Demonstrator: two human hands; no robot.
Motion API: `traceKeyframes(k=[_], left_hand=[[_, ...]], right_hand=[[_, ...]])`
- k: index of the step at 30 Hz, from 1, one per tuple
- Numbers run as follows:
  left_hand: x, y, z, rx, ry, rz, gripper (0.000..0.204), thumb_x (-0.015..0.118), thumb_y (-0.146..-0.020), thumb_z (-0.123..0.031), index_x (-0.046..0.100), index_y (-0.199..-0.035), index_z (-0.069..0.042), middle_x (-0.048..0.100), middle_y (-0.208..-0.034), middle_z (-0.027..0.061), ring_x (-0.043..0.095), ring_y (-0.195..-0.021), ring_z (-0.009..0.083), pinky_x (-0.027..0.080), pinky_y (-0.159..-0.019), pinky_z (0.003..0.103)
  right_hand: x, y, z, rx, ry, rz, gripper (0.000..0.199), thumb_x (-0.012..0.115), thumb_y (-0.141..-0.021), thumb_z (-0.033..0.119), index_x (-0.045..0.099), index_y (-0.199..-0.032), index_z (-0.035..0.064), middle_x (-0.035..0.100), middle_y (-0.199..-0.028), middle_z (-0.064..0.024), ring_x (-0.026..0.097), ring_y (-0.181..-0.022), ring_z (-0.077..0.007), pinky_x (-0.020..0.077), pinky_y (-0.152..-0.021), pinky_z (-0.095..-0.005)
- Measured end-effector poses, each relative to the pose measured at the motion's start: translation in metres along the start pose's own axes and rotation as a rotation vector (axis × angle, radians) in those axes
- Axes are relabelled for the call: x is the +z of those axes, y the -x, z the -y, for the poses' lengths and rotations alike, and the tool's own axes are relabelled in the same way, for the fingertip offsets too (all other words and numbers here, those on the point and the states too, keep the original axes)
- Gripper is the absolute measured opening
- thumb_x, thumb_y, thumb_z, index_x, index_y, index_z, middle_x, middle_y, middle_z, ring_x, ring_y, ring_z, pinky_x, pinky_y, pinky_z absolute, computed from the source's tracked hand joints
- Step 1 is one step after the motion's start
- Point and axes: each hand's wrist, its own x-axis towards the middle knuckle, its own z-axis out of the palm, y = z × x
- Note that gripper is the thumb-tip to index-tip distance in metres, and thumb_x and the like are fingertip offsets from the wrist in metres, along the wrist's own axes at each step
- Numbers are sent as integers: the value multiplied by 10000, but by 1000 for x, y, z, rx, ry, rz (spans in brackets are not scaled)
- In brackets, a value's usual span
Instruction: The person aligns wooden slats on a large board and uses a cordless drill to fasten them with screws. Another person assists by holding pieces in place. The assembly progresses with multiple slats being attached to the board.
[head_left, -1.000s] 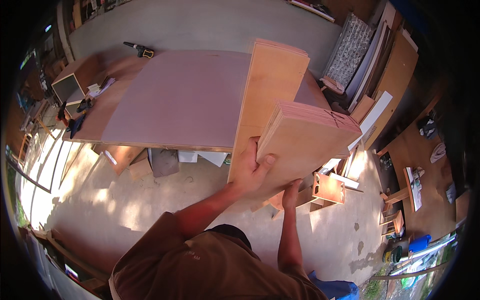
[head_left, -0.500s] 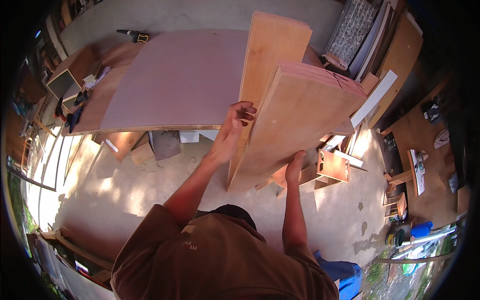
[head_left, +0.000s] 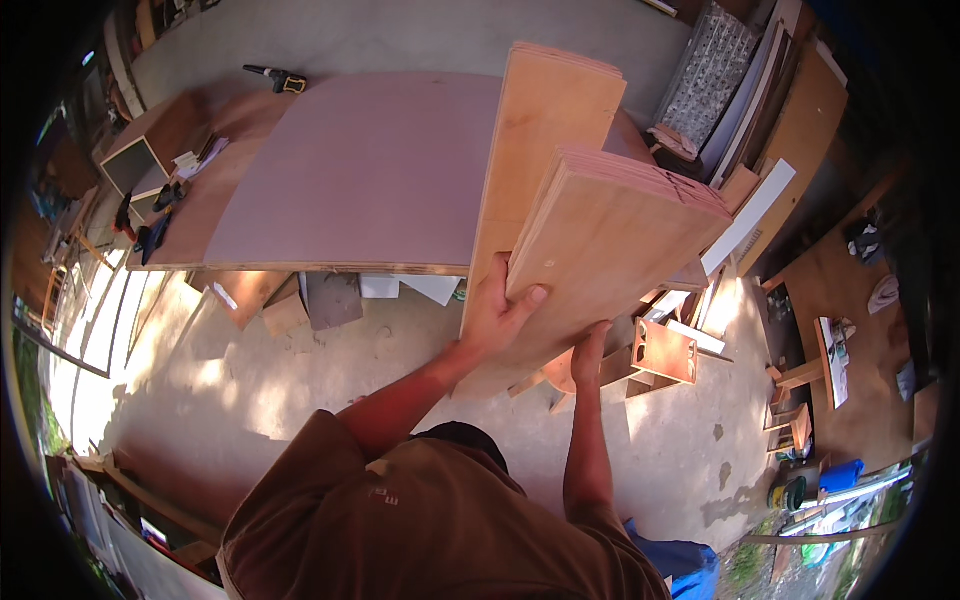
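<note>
A stack of plywood boards [head_left: 610, 235] stands upright in front of me, its layered top ends showing and dark marks near the right corner. My left hand [head_left: 494, 312] is closed on the stack's left edge, thumb on the near face, the fingers partly hidden in the gap behind. Against the lower right edge of the same stack, my right hand [head_left: 588, 358] is closed, its fingertips mostly out of sight. Just behind stands a taller group of plywood boards [head_left: 550, 125], beside the front edge of a worktable with a mauve sheet top [head_left: 365, 170].
On the table's far left lies a power drill [head_left: 276, 79], with a wooden box [head_left: 150, 150] nearer. Small wooden pieces [head_left: 665, 350] sit on the floor right of the boards. Panels and a bubble-wrapped roll [head_left: 700, 75] lean at back right. Another table [head_left: 855, 300] stands at far right.
My left hand, half open beside the edge before, has moved down and closed around the stack's left edge. The right hand stays on the right edge; the whole view has shifted slightly.
</note>
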Motion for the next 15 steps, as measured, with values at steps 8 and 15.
traceKeyframes(k=[8,15], left_hand=[[-1,8,1,-52,3,36,611,660,-1011,-460,438,-1328,13,595,-1185,126,587,-1100,187,486,-949,368],[-6,10,1,5,16,13,642,655,-1009,-467,445,-1329,48,574,-1187,160,569,-1135,224,480,-959,394]], right_hand=[[-14,6,-9,34,70,0,805,295,-1075,663,254,-1608,61,316,-1630,-84,299,-1491,-227,225,-1245,-432],[17,17,12,120,604,-226,824,224,-1087,646,392,-1480,-58,440,-1514,-215,431,-1393,-309,333,-1154,-439]])
